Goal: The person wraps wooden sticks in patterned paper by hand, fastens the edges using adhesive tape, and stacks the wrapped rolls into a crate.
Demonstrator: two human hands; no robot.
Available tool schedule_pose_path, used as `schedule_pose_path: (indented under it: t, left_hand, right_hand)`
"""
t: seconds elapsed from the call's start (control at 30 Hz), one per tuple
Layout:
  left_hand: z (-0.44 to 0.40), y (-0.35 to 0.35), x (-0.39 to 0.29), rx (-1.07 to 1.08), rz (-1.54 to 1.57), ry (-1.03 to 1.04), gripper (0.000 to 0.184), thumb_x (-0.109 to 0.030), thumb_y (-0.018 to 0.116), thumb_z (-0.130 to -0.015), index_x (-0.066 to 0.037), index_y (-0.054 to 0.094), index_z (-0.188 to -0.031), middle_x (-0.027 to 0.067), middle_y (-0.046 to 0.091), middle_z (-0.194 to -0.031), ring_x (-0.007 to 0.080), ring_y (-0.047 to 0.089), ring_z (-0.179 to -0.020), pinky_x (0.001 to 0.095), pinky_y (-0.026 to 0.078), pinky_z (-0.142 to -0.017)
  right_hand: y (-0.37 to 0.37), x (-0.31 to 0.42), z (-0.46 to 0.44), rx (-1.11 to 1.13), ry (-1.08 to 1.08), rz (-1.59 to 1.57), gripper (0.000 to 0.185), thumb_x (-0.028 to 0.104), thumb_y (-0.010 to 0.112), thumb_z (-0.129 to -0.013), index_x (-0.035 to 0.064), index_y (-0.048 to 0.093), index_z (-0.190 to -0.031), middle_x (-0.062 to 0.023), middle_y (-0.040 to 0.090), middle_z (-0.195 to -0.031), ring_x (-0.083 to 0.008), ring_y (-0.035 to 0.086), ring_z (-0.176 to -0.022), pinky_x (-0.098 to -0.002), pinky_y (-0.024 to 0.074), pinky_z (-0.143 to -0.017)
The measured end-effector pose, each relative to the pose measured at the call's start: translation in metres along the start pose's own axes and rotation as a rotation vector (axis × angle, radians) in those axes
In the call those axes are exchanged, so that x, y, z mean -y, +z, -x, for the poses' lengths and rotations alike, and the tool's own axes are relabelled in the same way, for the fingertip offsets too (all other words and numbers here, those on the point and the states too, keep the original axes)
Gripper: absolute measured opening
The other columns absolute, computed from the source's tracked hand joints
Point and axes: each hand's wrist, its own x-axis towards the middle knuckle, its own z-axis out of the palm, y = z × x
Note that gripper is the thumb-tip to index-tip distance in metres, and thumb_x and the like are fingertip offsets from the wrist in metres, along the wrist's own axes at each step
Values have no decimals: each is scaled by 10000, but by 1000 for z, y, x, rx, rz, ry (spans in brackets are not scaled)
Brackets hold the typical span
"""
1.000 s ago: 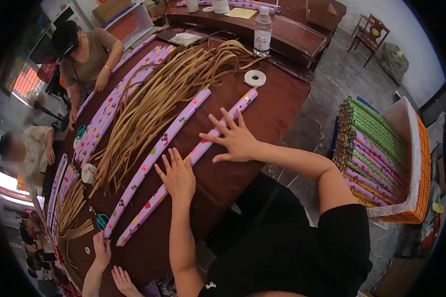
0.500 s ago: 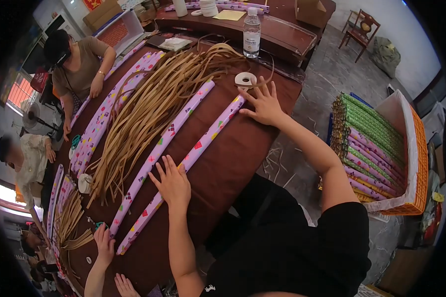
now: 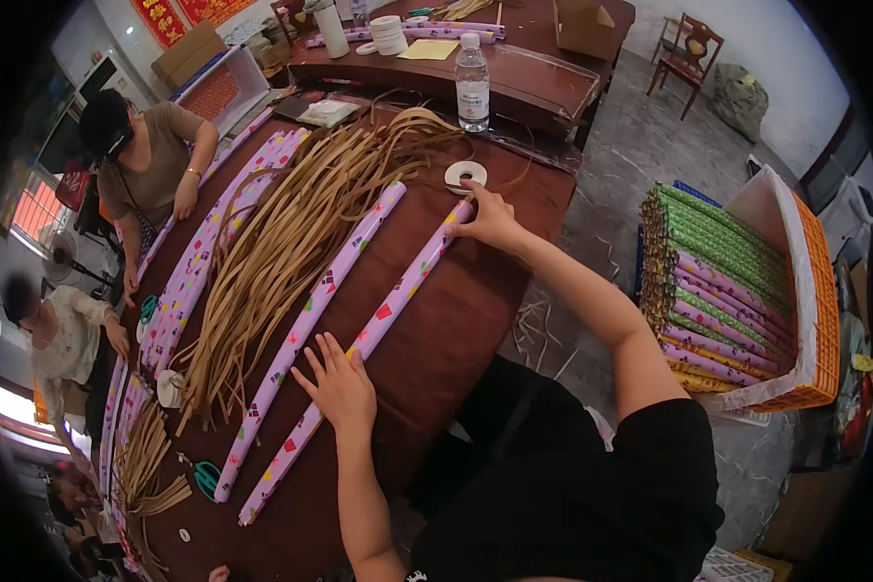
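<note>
Two long rolls of purple patterned wrapping paper lie side by side on the brown-covered table. On the nearer paper roll (image 3: 386, 310), my left hand (image 3: 344, 388) rests flat around the middle with fingers spread. My right hand (image 3: 493, 221) is at that roll's upper end, thumb on one side and bent fingers on the other. Its fingertips reach the edge of a white tape roll (image 3: 467, 176) lying just beyond. The second paper roll (image 3: 310, 325) lies to the left, close to my left fingertips.
Long tan strips (image 3: 281, 262) are heaped left of the rolls. Teal-handled scissors (image 3: 207, 479) lie near their lower ends. A water bottle (image 3: 472, 85) stands at the back. An orange crate (image 3: 818, 310) of wrapped rolls is on the right. Two co-workers (image 3: 145, 160) are along the left.
My right hand has gone from spread fingers to bent fingers around the roll's end. Another person's hands withdrew from the lower ends, uncovering the scissors. My left hand stays on the roll.
</note>
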Motion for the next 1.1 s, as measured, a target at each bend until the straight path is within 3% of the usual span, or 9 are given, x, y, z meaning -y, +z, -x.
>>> schedule_pose_path:
  t: [0.37,0.47,0.57,0.7,0.77,0.8,0.87,0.93,1.1]
  left_hand:
    - [-6,-3,2,83,29,-30,572,-394,223,-1036,-13,352,-1442,98,386,-1489,332,304,-1396,554,52,-1151]
    - [-5,-1,1,65,20,-31,570,-391,227,-1036,-9,360,-1438,99,390,-1486,337,313,-1390,556,54,-1150]
    - [-6,-5,1,65,20,-29,569,-390,234,-1035,-5,364,-1434,101,394,-1483,343,319,-1386,558,56,-1149]
    - [-6,-8,0,143,-4,-46,584,-396,173,-1040,-16,318,-1458,90,347,-1511,312,259,-1416,524,36,-1166]
    - [-6,-8,-1,139,-1,-44,583,-395,172,-1040,-16,316,-1459,90,344,-1513,311,254,-1418,524,34,-1166]
    - [-6,-9,-1,131,-1,-45,582,-393,170,-1040,-17,314,-1460,89,343,-1513,311,251,-1419,522,34,-1166]
    - [-5,-9,-2,123,-3,-43,582,-392,167,-1041,-18,312,-1461,88,342,-1514,311,248,-1420,521,33,-1167]
    - [-5,-9,-1,131,-14,-44,583,-392,162,-1041,-19,303,-1465,87,338,-1516,312,248,-1420,519,31,-1167]
    - [-6,-8,1,144,-2,-40,580,-391,161,-1041,-23,301,-1467,87,336,-1517,311,248,-1421,515,32,-1168]
  right_hand:
    - [-4,-14,-8,71,21,-100,1085,481,858,-571,97,328,-1437,-141,607,-1196,-315,478,-1214,-449,321,-1007]
    - [5,0,-2,33,111,-90,1096,445,865,-567,82,311,-1441,-143,615,-1188,-326,499,-1201,-438,343,-1003]
    - [16,-6,1,-153,-8,159,1113,433,867,-564,68,293,-1445,-149,636,-1149,-336,548,-1150,-433,377,-982]
    - [9,-47,-31,-99,-66,-242,1121,311,892,-583,21,237,-1445,-153,661,-1055,-330,626,-994,-424,458,-914]
    - [-2,-45,-35,61,91,-714,1097,237,895,-590,10,233,-1434,-150,659,-1000,-320,634,-955,-402,480,-887]
    - [5,-43,-33,62,47,-783,1079,311,887,-601,10,257,-1425,-151,651,-956,-321,633,-949,-416,458,-892]
    - [6,-19,-19,-77,48,-74,1073,398,873,-599,12,291,-1413,-163,650,-939,-325,634,-934,-426,432,-897]
    - [11,-18,-19,-153,55,51,1087,477,862,-571,15,329,-1397,-155,661,-940,-336,628,-965,-439,397,-921]
    - [-2,-53,-50,25,-126,-597,854,213,814,-700,-37,345,-1368,-134,684,-888,-206,668,-805,-308,499,-728]
